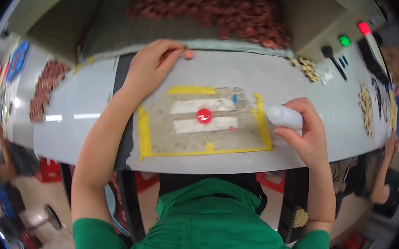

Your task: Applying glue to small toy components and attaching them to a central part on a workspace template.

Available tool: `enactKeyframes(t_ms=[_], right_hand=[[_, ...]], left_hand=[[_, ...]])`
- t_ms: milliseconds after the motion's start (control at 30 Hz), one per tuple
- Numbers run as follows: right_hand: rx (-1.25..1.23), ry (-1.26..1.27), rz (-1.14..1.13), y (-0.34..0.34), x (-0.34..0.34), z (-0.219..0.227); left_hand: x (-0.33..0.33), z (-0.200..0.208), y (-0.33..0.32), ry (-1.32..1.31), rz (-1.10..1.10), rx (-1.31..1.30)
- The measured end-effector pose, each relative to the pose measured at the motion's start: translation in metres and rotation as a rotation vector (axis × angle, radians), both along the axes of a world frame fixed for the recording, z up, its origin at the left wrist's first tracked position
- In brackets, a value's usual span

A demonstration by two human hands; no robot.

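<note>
My left hand (153,65) is at the far edge of the work surface, its fingers drawn together in a pinch. A small brownish bit shows at the fingertips, too small to name. Right beside them is a small pinkish round piece (189,54). In my right hand (307,130) is a white squeeze bottle (284,117), tilted with its end toward the middle. A glossy red round piece (204,116) sits between two white strips on a worn grey mat (160,137). Yellow tape (145,131) borders that mat.
Beyond the hands, a large heap of reddish-brown discs (215,6) lies on a grey cloth under a machine housing. Pale yellowish pieces (305,69) are at the right, near a black-handled tool (335,62). More reddish discs (49,88) lie left. Other people sit at both sides.
</note>
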State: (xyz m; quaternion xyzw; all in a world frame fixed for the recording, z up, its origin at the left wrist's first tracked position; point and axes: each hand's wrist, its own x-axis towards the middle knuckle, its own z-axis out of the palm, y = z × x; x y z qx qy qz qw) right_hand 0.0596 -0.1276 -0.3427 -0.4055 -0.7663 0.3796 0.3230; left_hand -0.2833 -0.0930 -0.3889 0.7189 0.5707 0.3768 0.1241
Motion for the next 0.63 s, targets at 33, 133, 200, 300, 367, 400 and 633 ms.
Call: enactKeyframes(t_ms=[33, 133, 200, 300, 367, 400, 633], right_hand=[[0.06, -0.007, 0.034, 0.001, -0.006, -0.003], [0.174, -0.16, 0.133, 0.002, -0.032, -0.004], [0.231, -0.225, 0.157, 0.003, -0.046, -0.002], [0.393, -0.378, 0.219, 0.001, -0.062, 0.0], [0.581, -0.481, 0.269, 0.002, -0.074, 0.004], [0.583, -0.497, 0.271, 0.001, -0.076, 0.005], [0.658, -0.66, 0.351, 0.002, -0.079, 0.016]], left_hand=[[-0.001, 0.003, -0.002, 0.01, 0.003, -0.013], [-0.01, -0.006, -0.001, 0.027, 0.002, -0.018], [-0.01, -0.007, -0.004, 0.003, 0.011, -0.017], [-0.019, -0.012, -0.009, 0.032, -0.065, 0.078], [-0.023, -0.013, -0.012, 0.014, -0.066, 0.07], [-0.024, -0.013, -0.013, 0.015, -0.07, 0.056], [-0.024, -0.018, -0.011, 0.035, -0.095, 0.064]])
